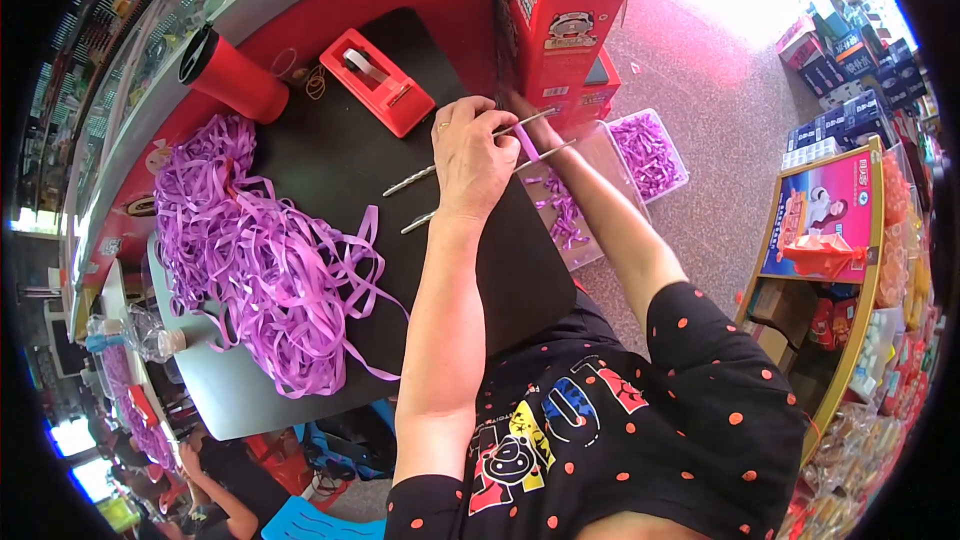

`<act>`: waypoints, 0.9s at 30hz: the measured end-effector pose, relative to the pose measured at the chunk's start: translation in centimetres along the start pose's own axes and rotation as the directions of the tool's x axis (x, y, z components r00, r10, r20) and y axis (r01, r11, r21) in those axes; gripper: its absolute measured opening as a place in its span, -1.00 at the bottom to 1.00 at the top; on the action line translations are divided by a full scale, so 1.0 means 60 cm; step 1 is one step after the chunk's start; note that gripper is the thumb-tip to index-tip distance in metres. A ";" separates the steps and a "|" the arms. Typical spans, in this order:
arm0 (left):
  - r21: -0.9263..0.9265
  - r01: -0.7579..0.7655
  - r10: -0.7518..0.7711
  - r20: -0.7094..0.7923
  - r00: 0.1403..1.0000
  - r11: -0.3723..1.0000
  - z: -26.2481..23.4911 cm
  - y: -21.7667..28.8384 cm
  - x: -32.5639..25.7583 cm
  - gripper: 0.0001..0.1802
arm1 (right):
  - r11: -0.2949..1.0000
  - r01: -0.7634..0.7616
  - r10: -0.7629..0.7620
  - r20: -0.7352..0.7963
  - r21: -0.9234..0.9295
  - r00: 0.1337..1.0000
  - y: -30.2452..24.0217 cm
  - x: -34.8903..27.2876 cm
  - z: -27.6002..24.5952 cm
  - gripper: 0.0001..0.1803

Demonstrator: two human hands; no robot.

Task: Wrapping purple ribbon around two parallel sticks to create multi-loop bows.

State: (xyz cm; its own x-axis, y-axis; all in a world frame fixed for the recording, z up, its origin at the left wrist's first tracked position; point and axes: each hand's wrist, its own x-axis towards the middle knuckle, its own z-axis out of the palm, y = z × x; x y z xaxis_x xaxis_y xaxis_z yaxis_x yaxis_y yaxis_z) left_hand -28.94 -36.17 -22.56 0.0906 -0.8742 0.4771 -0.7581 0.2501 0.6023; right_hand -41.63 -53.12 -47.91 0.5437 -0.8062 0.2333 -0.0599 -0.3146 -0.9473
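Note:
My left hand (pixel 468 152) is over the black tabletop with thumb and fingers closed in a pinch at a short purple ribbon (pixel 527 143). That ribbon spans two thin metal rods (pixel 410 180), which jut over the table's right side with twisted near ends. Beyond the rods, my right hand (pixel 518 108) is blurred and partly hidden beside a red box, so its fingers do not show clearly. A large tangled heap of purple ribbon (pixel 285 275) covers the left of the table, with loose strands trailing toward my left forearm.
A red tape dispenser (pixel 378 82), rubber bands (pixel 316 82) and a red tumbler (pixel 232 75) stand on the far side. Red boxes (pixel 565 30) rise beyond my right hand. Below the right edge, a clear bin (pixel 684 180) holds short purple pieces. Another person's arm (pixel 222 495) shows lower left.

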 end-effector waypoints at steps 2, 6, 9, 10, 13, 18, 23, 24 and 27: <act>0.056 0.051 -0.051 -0.001 0.999 0.997 -0.024 -0.029 -0.015 -0.81 | 0.981 -0.086 0.074 -0.073 -0.175 0.995 -0.044 -0.103 0.067 -0.52; 0.086 0.051 -0.053 0.020 0.998 0.995 -0.028 -0.031 -0.020 -0.80 | 0.929 -0.261 0.317 -0.204 0.262 0.926 -0.237 -0.313 0.088 -0.57; 0.083 0.042 -0.044 0.025 0.999 0.996 -0.027 -0.030 -0.018 -0.80 | 0.958 -0.274 0.286 -0.209 0.086 0.935 -0.372 -0.389 0.072 -0.56; 0.065 0.031 -0.031 -0.004 1.000 0.997 -0.026 -0.028 -0.018 -0.83 | 0.960 -0.228 0.198 -0.182 -0.162 0.963 -0.410 -0.400 0.065 -0.54; 0.067 0.030 -0.030 -0.001 1.000 0.997 -0.024 -0.027 -0.016 -0.82 | 0.983 -0.184 0.171 -0.295 -0.016 0.940 -0.475 -0.410 0.055 -0.54; 0.041 0.038 -0.038 -0.004 0.999 0.998 -0.023 -0.029 -0.019 -0.82 | 0.994 -0.037 0.005 -0.300 -0.102 0.954 -0.546 -0.368 0.026 -0.50; 0.050 0.010 -0.009 -0.019 1.000 0.999 -0.024 -0.030 -0.017 -0.82 | 0.972 0.200 -0.155 -0.307 0.120 0.939 -0.573 -0.284 0.002 -0.45; 0.052 0.013 -0.012 -0.022 1.000 0.999 -0.024 -0.031 -0.018 -0.82 | 0.926 0.273 -0.184 -0.319 0.261 0.930 -0.587 -0.249 0.007 -0.44; 0.065 0.022 -0.019 -0.047 0.999 0.998 -0.026 -0.035 -0.019 -0.85 | 0.916 0.209 -0.140 -0.217 0.341 0.966 -0.602 -0.140 0.008 -0.40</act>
State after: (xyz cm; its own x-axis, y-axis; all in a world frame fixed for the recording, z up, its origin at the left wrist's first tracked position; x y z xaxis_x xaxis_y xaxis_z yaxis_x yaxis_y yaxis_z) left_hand -26.44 -35.05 -23.33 0.1358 -0.8581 0.4952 -0.7961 0.2031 0.5701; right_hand -43.65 -34.76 -15.78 0.3520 -0.8436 0.4054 0.3443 -0.2861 -0.8942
